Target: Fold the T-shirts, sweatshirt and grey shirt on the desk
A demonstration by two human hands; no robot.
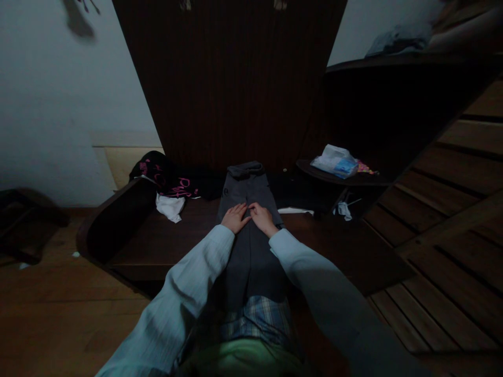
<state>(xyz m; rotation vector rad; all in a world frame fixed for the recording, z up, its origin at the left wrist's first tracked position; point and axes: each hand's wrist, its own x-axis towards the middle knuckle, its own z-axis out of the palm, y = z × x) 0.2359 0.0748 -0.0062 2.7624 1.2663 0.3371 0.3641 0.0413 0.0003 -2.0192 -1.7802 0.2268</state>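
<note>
A pair of dark grey trousers (251, 251) lies lengthwise over the brown wooden bench (196, 235), its waistband at the far end and its legs running toward my body. My left hand (236, 217) rests flat on the trousers with its fingers stretched out. Beside it, my right hand (262, 217) touches the cloth near the middle seam, fingers bent and drawn together. Whether the right fingertips pinch a bit of the fabric is too dim to be sure. The two hands almost meet at the fingertips.
Black clothing with pink lettering (157, 170) and a white cloth (170, 207) lie at the bench's left. On the right, a small shelf (346, 179) bears a plastic packet (336, 161). A slatted wooden panel (451, 225) stands far right. A dark board (236, 78) rises behind.
</note>
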